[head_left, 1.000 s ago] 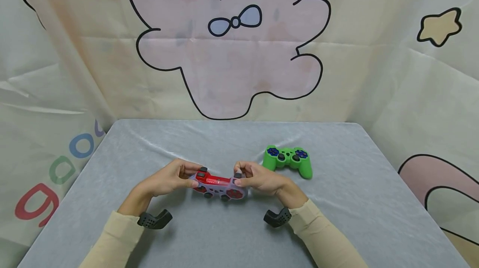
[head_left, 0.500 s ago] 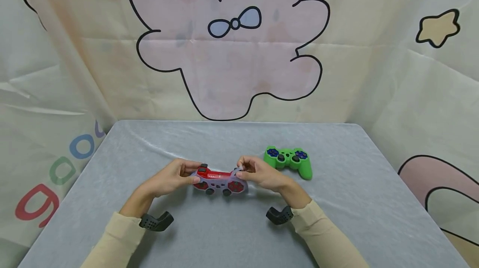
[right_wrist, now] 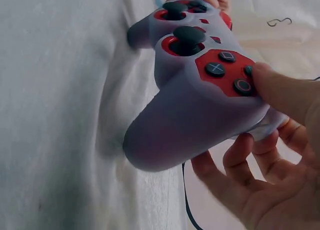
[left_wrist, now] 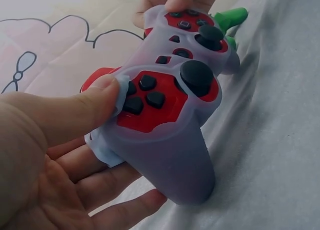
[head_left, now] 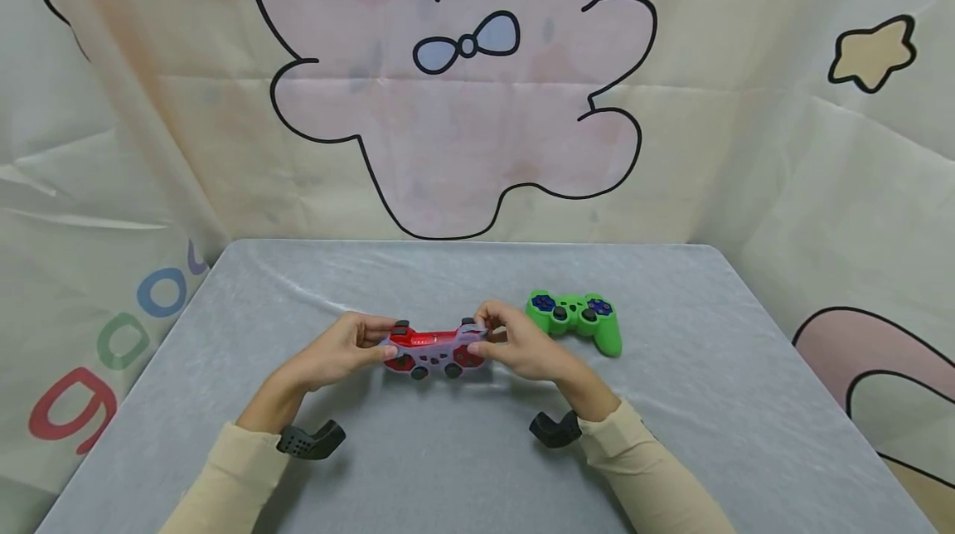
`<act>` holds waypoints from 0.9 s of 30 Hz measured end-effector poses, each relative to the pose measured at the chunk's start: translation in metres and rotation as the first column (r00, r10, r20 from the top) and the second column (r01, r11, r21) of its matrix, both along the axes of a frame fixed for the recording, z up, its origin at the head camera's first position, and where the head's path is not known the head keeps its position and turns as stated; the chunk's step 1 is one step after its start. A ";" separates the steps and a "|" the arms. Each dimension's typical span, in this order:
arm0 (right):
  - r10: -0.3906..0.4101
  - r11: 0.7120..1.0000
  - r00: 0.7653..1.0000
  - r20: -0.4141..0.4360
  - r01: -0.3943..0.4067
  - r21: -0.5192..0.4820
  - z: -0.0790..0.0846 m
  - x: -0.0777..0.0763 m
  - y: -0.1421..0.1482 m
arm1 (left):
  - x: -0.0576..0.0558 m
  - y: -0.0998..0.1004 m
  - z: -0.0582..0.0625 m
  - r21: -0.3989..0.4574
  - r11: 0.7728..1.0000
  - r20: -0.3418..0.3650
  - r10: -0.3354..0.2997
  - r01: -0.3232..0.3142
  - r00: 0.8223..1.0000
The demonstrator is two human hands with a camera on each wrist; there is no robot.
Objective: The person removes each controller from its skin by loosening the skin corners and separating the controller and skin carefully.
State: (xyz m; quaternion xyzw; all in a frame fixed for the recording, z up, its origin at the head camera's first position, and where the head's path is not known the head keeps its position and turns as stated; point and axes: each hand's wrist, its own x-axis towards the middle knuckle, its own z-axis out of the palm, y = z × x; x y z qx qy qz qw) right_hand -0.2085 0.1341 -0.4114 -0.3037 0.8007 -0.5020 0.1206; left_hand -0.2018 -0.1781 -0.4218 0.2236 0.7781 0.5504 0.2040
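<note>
Head view: a red game controller [head_left: 429, 338] with black buttons and thumbsticks, partly wrapped in a translucent lavender soft cover [left_wrist: 172, 165], sits between the two hands near the middle of the grey cloth-covered surface [head_left: 448, 468]. Its thumbsticks face the person. Whether its grips touch the cloth is hard to tell.

The left hand [head_left: 339, 351] pinches the controller's left end. In the left wrist view its thumb presses on top, just beside the black directional buttons, where a pale edge of the cover folds up against it; the other fingers reach beneath and behind, the lowest one touching the underside of the grip.

The right hand [head_left: 525, 343] grasps the opposite end. In the right wrist view its thumb lies at the rim of the red button panel, partly hiding one round button, while the other fingers curl below, by a loose part of the cover.

Both forearms, in cream cuffed sleeves [head_left: 231, 472], slant inward from the lower edge, and the hands bend toward each other. A black curved wrist device [head_left: 311, 439] juts from the left wrist, with a matching one on the right.

A bright green game controller with dark blue button panels [head_left: 574, 318] lies on the surface just beyond the right hand.
</note>
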 end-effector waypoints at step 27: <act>-0.242 0.969 0.959 -0.145 0.245 0.001 -0.007 0.002 -0.002 | 0.002 0.006 0.003 -0.082 0.983 0.015 0.164 -0.162 0.986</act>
